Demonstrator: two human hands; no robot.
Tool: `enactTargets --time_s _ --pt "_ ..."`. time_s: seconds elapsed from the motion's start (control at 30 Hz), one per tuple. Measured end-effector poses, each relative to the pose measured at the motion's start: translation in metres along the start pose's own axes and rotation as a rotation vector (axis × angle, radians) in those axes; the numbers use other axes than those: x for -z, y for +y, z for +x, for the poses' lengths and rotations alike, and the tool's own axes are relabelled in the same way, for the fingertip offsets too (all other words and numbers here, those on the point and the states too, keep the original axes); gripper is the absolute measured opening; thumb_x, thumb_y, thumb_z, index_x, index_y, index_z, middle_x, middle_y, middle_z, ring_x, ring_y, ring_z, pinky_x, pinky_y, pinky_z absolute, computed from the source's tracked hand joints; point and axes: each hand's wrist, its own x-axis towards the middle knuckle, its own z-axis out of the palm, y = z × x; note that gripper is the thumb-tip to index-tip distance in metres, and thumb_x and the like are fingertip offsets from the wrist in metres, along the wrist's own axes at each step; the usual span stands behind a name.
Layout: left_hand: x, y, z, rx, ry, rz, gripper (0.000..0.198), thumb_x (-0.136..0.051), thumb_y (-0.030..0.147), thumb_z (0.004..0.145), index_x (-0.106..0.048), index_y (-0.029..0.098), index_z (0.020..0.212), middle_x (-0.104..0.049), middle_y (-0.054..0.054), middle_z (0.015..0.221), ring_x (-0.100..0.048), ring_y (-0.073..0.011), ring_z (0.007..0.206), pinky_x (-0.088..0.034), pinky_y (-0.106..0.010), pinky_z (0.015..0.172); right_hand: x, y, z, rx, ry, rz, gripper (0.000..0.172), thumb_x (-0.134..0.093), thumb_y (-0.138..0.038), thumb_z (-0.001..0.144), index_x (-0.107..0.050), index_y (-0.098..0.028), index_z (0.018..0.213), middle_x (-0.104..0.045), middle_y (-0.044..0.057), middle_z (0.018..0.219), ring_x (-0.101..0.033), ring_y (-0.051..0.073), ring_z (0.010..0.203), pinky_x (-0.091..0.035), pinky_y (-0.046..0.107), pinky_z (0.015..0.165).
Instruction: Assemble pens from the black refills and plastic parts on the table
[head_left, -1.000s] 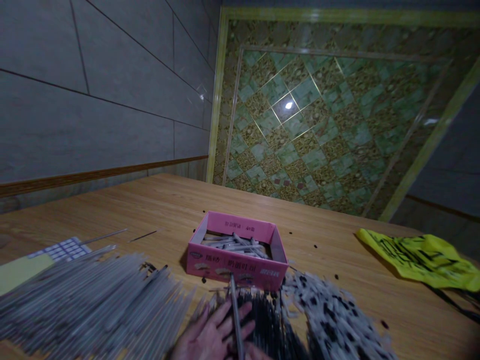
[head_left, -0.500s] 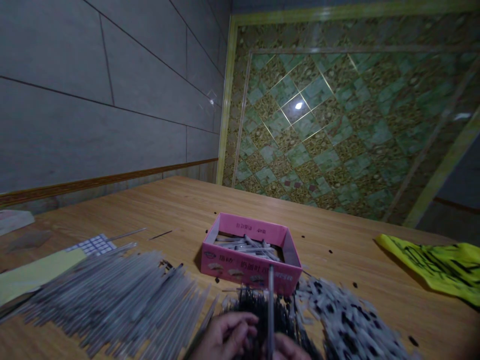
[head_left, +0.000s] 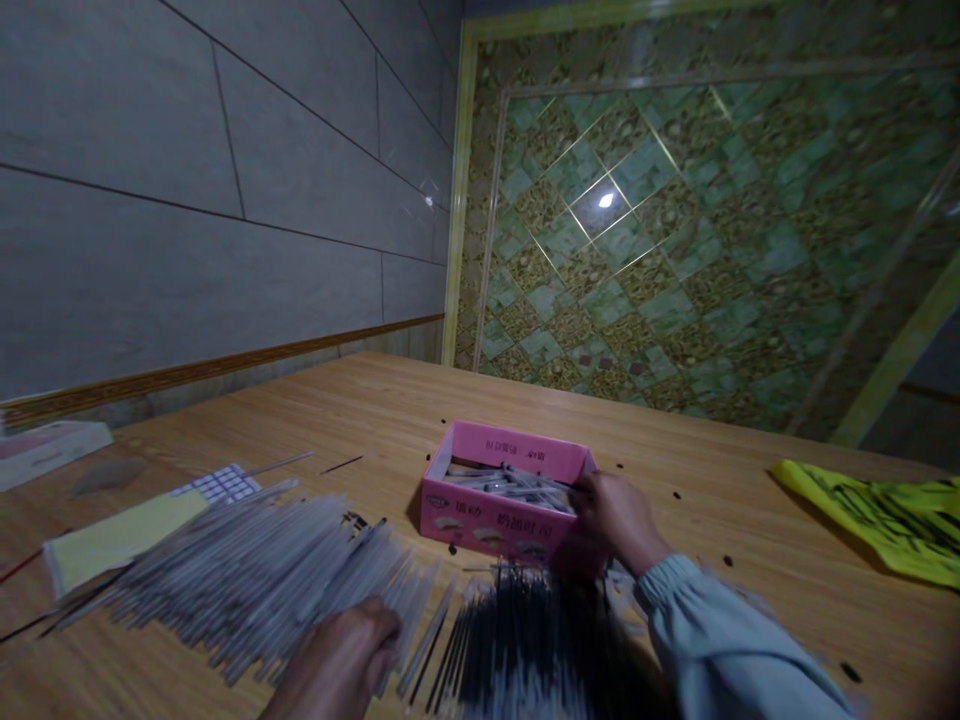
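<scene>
My right hand [head_left: 621,515], in a pale blue-green sleeve, reaches over the right end of a pink cardboard box [head_left: 480,520]. Its fingers are bent together at the inner side of the rim; what they hold, if anything, is hidden. Inside the box lie slim greyish tubes [head_left: 517,482]. At the lower left, my left hand [head_left: 345,645] is closed at the right part of a spread of thin clear plastic tubes [head_left: 255,570]. Whatever is between its fingers cannot be made out. Between the hands lies a bundle of thin dark-filled sticks [head_left: 517,630].
Small whitish pieces [head_left: 622,590] lie partly behind my right arm. A yellow bag with black print [head_left: 877,515] is at the right. On the left are a pale yellow sheet [head_left: 120,540], a checked cloth [head_left: 225,483] and a white box [head_left: 52,450]. Tiled walls border the wooden table [head_left: 360,410].
My right hand has gone from the front, where it held an upright grey tube, to the box's right end. My left hand has moved left to the clear tubes. The view has shifted slightly.
</scene>
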Motion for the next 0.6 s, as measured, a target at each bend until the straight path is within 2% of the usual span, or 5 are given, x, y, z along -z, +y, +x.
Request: enactTargets --time_s 0.13,0.3,0.47,0.53,0.6 --pt "-0.006 0.006 0.006 -0.019 0.003 -0.018 0.022 -0.044 0.017 0.077 -0.065 0.023 0.076 -0.067 -0.004 0.083 -0.062 -0.0188 0.076 -0.039 -0.027 0.066 -0.013 -0.012 0.017 0.015 -0.031 0.013 0.018 -0.057 -0.017 0.072 -0.073 -0.018 0.081 -0.072 0.012 0.08 -0.065 0.024 0.078 -0.041 0.027 0.062" --pt "-0.018 0.012 0.01 -0.091 0.022 0.011 0.021 -0.043 0.018 0.078 -0.064 0.022 0.075 -0.066 -0.007 0.082 -0.063 -0.022 0.074 -0.038 -0.03 0.063 -0.002 -0.024 0.004 0.023 0.04 0.117 0.026 -0.054 -0.019 0.078 -0.067 -0.019 0.1 -0.069 0.008 0.098 -0.063 0.02 0.086 -0.042 0.025 0.068" --pt "-0.024 0.022 0.017 -0.071 0.007 0.076 0.019 -0.045 0.018 0.076 -0.064 0.018 0.078 -0.067 -0.011 0.086 -0.064 -0.025 0.075 -0.039 -0.033 0.063 0.017 -0.029 -0.055 0.043 0.056 0.245 0.024 -0.05 -0.027 0.083 -0.066 -0.02 0.099 -0.069 0.004 0.09 -0.062 0.017 0.078 -0.045 0.024 0.068" --pt "-0.025 0.025 0.019 -0.061 0.001 0.093 0.021 -0.043 0.016 0.076 -0.064 0.016 0.081 -0.067 -0.013 0.086 -0.064 -0.0264 0.075 -0.04 -0.034 0.063 0.017 -0.029 -0.086 0.043 0.01 0.427 0.024 -0.052 -0.027 0.081 -0.065 -0.02 0.099 -0.069 0.005 0.09 -0.063 0.019 0.079 -0.046 0.027 0.069" --pt "-0.026 0.027 0.02 -0.052 -0.012 0.105 0.023 -0.041 0.015 0.077 -0.063 0.014 0.082 -0.068 -0.015 0.083 -0.065 -0.0286 0.076 -0.041 -0.035 0.063 0.011 -0.029 -0.113 0.011 -0.025 0.496 0.023 -0.052 -0.025 0.08 -0.066 -0.021 0.098 -0.069 0.006 0.096 -0.062 0.022 0.087 -0.046 0.03 0.075"
